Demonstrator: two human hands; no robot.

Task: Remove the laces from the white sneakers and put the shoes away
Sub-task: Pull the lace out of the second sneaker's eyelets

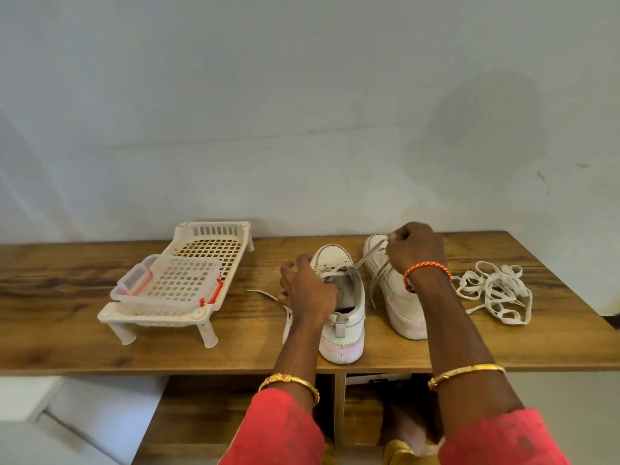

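Unlacing step: a lace (372, 251) is pinched by the right hand (414, 250) above the right sneaker (401, 297), while the left sneaker (342, 307) is steadied mid-table (67, 330) by the loosely curled left hand (307, 286); further eyelet-by-eyelet pulling is likely required.

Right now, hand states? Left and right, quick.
Left hand: closed on the lace of the near sneaker.
Right hand: closed, pulling a lace of the far sneaker.

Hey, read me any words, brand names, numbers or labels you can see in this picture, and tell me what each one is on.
None can be read.
Left sneaker: no legible brand or number.
Right sneaker: small red mark by the wrist, too blurred to read.
Plastic rack and clear container: no text visible.
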